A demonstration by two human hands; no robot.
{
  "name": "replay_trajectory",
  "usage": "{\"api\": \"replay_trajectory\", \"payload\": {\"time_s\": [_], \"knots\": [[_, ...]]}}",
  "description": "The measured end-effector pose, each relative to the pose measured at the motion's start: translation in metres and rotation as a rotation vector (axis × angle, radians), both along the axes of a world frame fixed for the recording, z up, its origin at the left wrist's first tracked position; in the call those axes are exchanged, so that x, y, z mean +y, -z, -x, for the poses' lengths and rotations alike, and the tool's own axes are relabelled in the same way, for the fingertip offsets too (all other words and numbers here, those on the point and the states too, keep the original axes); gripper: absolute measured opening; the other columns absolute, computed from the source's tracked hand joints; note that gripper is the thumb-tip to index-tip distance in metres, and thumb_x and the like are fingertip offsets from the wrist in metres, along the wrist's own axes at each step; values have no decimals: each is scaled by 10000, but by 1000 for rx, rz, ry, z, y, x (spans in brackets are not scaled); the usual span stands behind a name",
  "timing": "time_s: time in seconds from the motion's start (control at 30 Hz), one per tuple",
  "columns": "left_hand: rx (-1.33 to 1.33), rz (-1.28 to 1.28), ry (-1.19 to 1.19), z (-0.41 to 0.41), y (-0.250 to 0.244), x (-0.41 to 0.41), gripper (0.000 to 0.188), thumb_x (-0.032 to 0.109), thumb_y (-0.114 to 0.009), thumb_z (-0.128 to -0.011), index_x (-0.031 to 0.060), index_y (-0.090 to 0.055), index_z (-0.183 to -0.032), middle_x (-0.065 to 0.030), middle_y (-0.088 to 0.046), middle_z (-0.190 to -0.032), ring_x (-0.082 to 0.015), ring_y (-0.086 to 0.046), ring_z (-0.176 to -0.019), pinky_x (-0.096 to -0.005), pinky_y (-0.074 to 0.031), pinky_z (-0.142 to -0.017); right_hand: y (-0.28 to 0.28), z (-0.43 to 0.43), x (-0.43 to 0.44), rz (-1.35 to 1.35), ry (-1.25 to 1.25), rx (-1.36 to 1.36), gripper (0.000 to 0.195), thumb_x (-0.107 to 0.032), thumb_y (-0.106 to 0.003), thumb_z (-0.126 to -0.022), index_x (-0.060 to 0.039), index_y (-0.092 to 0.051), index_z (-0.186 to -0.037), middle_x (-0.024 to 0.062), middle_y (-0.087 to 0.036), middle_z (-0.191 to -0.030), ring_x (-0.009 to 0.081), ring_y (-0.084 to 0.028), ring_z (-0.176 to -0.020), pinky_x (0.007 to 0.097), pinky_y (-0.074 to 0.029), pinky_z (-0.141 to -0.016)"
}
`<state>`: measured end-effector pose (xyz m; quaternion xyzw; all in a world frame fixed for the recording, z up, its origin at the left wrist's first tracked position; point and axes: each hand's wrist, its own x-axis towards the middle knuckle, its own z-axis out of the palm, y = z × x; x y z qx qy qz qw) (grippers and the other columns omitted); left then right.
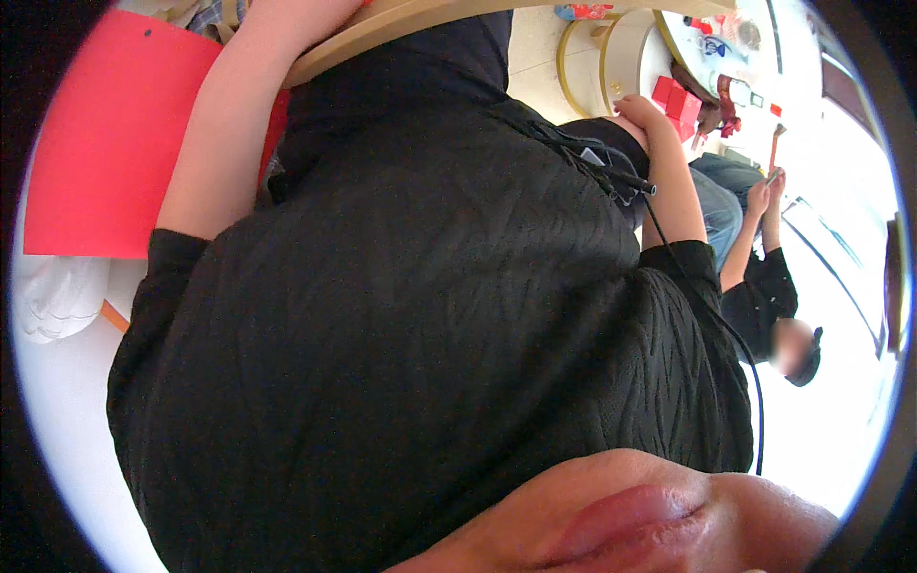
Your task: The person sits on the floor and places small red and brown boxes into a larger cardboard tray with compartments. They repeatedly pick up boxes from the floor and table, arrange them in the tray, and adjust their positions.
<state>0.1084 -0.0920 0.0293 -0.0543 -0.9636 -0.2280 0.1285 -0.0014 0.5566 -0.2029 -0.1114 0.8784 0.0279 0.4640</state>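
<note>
My left forearm reaches up past a curved pale wooden edge (501, 25), and the left hand lies beyond the top of the picture. My right hand (640, 111) rests on my right knee with nothing seen in it. Near it, past the knee, are red boxes (675, 104). Across my lap lies a bundle of black cables (594, 161) with a round metal-tipped plug (648, 189). One thin black cable (749, 358) runs back beside my right arm. My black shirt (401, 308) fills the middle of the view.
A flat red panel (122, 136) stands left of my arm, above a white bag (61, 297). To the right, a white round table with gold trim (623, 57) carries several small items. Beside me sits a person (759, 286) in jeans, both hands around a small object.
</note>
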Motion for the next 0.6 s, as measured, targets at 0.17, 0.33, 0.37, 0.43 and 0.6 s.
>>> {"api": "replay_trajectory", "payload": {"time_s": [0.17,0.33,0.37,0.43,0.6], "knots": [[94,4,34,-6,-8,-10,872,96,-683,-834,-28,-376,-1640,-262,-376,-1709,-464,-316,-1595,-509,-251,-1349,-3,-50,-33,57,159,21,463,-409,-678,-1003,-28,-802,-1235,232,-806,-1170,389,-774,-1085,480,-590,-987],[39,-67,51,-9,-16,-28,891,65,-667,-821,7,-362,-1656,-261,-368,-1713,-470,-314,-1601,-513,-240,-1353,-22,-64,-104,80,269,181,658,-437,-720,-1011,-37,-607,-1522,246,-706,-1419,411,-684,-1299,487,-534,-1113],[19,-113,52,-7,-14,-29,894,58,-659,-821,8,-355,-1660,-262,-365,-1715,-467,-309,-1605,-510,-233,-1355,-12,-68,-98,66,233,263,680,-429,-728,-1008,-29,-581,-1539,259,-689,-1435,419,-666,-1321,494,-524,-1128],[-39,-170,35,-6,-7,-37,901,45,-644,-821,10,-341,-1669,-263,-359,-1720,-461,-298,-1614,-506,-219,-1358,10,-72,-113,64,148,407,729,-413,-744,-1003,-13,-529,-1573,285,-656,-1466,435,-631,-1365,506,-503,-1158],[47,8,20,14,-3,-14,854,105,-672,-849,56,-403,-1657,-196,-409,-1725,-427,-350,-1606,-506,-250,-1348,48,-45,-132,115,271,333,1039,-496,-806,-927,126,-348,-1622,400,-459,-1602,507,-513,-1470,502,-451,-1230]]}}
